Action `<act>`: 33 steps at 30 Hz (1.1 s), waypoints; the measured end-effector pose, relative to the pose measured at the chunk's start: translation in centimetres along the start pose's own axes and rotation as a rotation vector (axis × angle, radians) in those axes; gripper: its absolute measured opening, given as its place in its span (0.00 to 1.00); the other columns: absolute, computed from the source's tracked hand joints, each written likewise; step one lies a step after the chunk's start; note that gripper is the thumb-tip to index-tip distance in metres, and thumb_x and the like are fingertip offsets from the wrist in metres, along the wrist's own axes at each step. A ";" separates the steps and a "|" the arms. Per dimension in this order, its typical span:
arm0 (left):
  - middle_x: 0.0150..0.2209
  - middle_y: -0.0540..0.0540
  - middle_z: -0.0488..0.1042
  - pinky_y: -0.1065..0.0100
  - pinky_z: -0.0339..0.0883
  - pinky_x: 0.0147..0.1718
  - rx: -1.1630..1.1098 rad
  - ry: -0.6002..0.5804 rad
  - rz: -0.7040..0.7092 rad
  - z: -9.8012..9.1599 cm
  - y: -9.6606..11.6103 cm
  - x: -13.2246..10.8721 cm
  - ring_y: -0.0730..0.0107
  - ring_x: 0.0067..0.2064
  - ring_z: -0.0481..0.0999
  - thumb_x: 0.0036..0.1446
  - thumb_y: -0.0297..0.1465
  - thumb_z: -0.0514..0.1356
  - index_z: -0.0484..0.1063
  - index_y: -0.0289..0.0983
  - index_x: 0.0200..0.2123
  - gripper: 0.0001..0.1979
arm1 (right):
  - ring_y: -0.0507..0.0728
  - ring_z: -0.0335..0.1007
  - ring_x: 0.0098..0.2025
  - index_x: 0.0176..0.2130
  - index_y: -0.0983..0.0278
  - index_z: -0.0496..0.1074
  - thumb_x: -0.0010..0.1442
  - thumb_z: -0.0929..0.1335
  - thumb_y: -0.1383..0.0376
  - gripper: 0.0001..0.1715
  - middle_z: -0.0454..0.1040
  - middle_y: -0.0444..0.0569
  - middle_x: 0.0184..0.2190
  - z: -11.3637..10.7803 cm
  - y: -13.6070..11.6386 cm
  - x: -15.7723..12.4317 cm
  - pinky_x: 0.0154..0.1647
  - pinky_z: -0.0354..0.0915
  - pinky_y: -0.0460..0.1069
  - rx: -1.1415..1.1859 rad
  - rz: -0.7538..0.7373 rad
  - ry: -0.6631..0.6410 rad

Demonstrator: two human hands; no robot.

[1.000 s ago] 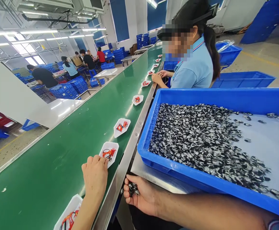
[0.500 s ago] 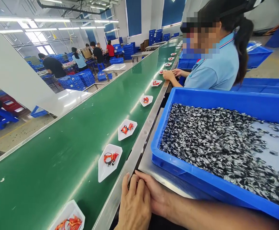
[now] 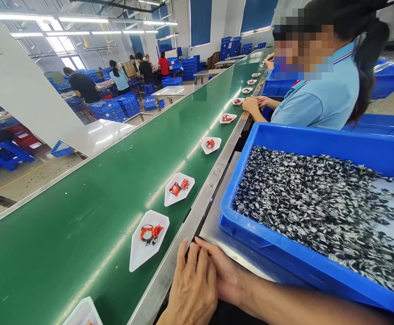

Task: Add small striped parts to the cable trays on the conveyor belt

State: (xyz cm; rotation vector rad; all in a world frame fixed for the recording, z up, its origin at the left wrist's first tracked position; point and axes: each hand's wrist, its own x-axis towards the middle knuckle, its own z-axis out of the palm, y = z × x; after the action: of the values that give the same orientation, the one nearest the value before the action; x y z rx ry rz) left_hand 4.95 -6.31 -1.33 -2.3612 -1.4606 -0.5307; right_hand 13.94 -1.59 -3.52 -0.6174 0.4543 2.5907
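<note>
My left hand rests at the metal rail of the green conveyor belt, back upward and fingers curled down. Against it lies my right hand, fingers bent in and largely covered by the left. Whatever the two closed hands hold between them, if anything, is hidden. Closest on the belt are a white tray with an orange-and-black coiled wire bundle and another white tray with two small orange bundles. A further tray is cut off at the bottom edge.
Right of the rail, a large blue bin holds a mass of small black-and-white pieces. Beyond it a co-worker in a light blue shirt has their hands at the belt edge. More trays line the belt's far stretch.
The trays have slid along the belt towards me, and the nearest one has mostly left the picture. The camera has turned slightly left. My hands keep the same pose at the rail.
</note>
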 end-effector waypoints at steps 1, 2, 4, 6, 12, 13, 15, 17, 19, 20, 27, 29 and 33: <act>0.39 0.40 0.69 0.51 0.54 0.54 -0.009 0.008 -0.003 -0.1 0.0 0.0 0.59 0.47 0.66 0.51 0.22 0.46 0.70 0.30 0.37 0.15 | 0.48 0.67 0.27 0.31 0.70 0.66 0.59 0.64 0.62 0.12 0.70 0.46 0.24 0.1 0.0 -0.1 0.31 0.62 0.40 0.011 0.008 0.001; 0.39 0.40 0.69 0.51 0.53 0.54 -0.017 0.016 -0.006 -0.1 0.0 0.1 0.59 0.47 0.66 0.52 0.21 0.45 0.70 0.30 0.37 0.16 | 0.48 0.68 0.27 0.31 0.70 0.66 0.59 0.64 0.62 0.12 0.70 0.45 0.23 0.1 -0.1 -0.1 0.31 0.62 0.40 0.019 0.017 0.004; 0.37 0.40 0.69 0.51 0.54 0.53 -0.048 0.035 -0.005 -0.1 -0.1 0.1 0.59 0.45 0.66 0.52 0.21 0.43 0.69 0.30 0.37 0.17 | 0.48 0.68 0.27 0.31 0.70 0.66 0.60 0.64 0.62 0.12 0.70 0.45 0.22 0.3 -0.1 -0.2 0.31 0.61 0.40 0.040 0.040 0.003; 0.34 0.41 0.68 0.51 0.55 0.52 -0.089 0.041 -0.013 -0.1 -0.2 0.1 0.61 0.43 0.67 0.54 0.20 0.41 0.68 0.30 0.37 0.17 | 0.47 0.67 0.27 0.31 0.70 0.65 0.61 0.63 0.62 0.12 0.70 0.45 0.24 0.3 -0.1 -0.2 0.31 0.61 0.40 0.055 0.050 -0.016; 0.31 0.44 0.66 0.60 0.65 0.35 -0.266 -0.046 -0.093 -0.1 -0.5 0.3 0.65 0.35 0.65 0.57 0.23 0.46 0.67 0.33 0.36 0.10 | 0.48 0.66 0.27 0.29 0.70 0.65 0.59 0.64 0.64 0.11 0.69 0.47 0.25 -0.2 0.1 0.1 0.33 0.61 0.42 -0.035 -0.046 -0.065; 0.30 0.44 0.66 0.61 0.65 0.33 -0.305 -0.043 -0.102 -0.1 -0.5 0.3 0.66 0.34 0.65 0.58 0.24 0.47 0.67 0.33 0.35 0.10 | 0.48 0.66 0.27 0.28 0.70 0.65 0.58 0.64 0.64 0.12 0.69 0.46 0.25 -0.4 0.1 0.1 0.32 0.61 0.42 -0.057 -0.053 -0.073; 0.29 0.45 0.66 0.64 0.65 0.30 -0.379 -0.016 -0.131 -0.1 -0.5 0.6 0.68 0.33 0.65 0.59 0.25 0.47 0.68 0.34 0.31 0.11 | 0.49 0.65 0.27 0.28 0.70 0.65 0.57 0.65 0.63 0.12 0.68 0.46 0.24 -0.6 0.2 0.3 0.31 0.61 0.42 -0.098 -0.066 -0.090; 0.28 0.46 0.66 0.68 0.65 0.28 -0.449 -0.015 -0.208 -0.2 -0.7 0.8 0.70 0.31 0.66 0.60 0.26 0.46 0.68 0.36 0.29 0.13 | 0.48 0.64 0.25 0.27 0.70 0.65 0.54 0.67 0.66 0.09 0.67 0.46 0.24 -0.6 0.2 0.6 0.28 0.61 0.41 -0.146 -0.124 -0.088; 0.30 0.47 0.68 0.70 0.66 0.29 -0.498 -0.024 -0.250 -0.5 -1.1 1.1 0.72 0.32 0.67 0.60 0.26 0.46 0.69 0.37 0.31 0.13 | 0.47 0.62 0.24 0.27 0.70 0.66 0.51 0.68 0.68 0.06 0.66 0.44 0.23 -0.5 0.3 0.7 0.26 0.60 0.41 -0.191 -0.225 -0.051; 0.32 0.47 0.69 0.70 0.66 0.30 -0.504 -0.017 -0.249 -0.7 -1.4 1.2 0.72 0.33 0.68 0.60 0.27 0.47 0.70 0.38 0.34 0.12 | 0.48 0.62 0.23 0.27 0.69 0.66 0.51 0.68 0.68 0.06 0.66 0.44 0.23 -0.4 0.3 0.8 0.25 0.60 0.42 -0.219 -0.264 -0.024; 0.36 0.46 0.71 0.68 0.65 0.36 -0.291 -0.014 -0.341 -3.5 -6.5 1.9 0.70 0.37 0.69 0.60 0.31 0.49 0.69 0.39 0.44 0.13 | 0.49 0.61 0.20 0.29 0.69 0.65 0.59 0.62 0.63 0.11 0.64 0.45 0.21 0.3 0.1 0.4 0.19 0.59 0.42 -0.263 -0.165 0.080; 0.35 0.46 0.72 0.67 0.65 0.35 -0.204 -0.125 -0.402 -4.4 -8.3 2.0 0.69 0.36 0.69 0.59 0.33 0.48 0.68 0.38 0.46 0.15 | 0.49 0.62 0.21 0.29 0.69 0.65 0.60 0.61 0.63 0.11 0.64 0.45 0.22 0.3 0.1 0.2 0.19 0.59 0.42 -0.268 -0.165 0.069; 0.32 0.46 0.72 0.64 0.61 0.34 0.030 -0.391 -0.507 -5.9 -10.9 2.1 0.66 0.34 0.66 0.58 0.33 0.46 0.71 0.39 0.40 0.15 | 0.49 0.62 0.21 0.29 0.69 0.65 0.60 0.61 0.63 0.12 0.64 0.45 0.22 0.3 0.1 0.2 0.20 0.59 0.42 -0.278 -0.161 0.061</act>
State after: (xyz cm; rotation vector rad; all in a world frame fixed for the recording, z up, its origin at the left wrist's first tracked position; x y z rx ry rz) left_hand -4.83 -2.65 5.64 -2.1423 -2.2468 -0.1525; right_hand 13.65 -1.44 -3.31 -0.7925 0.0573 2.5043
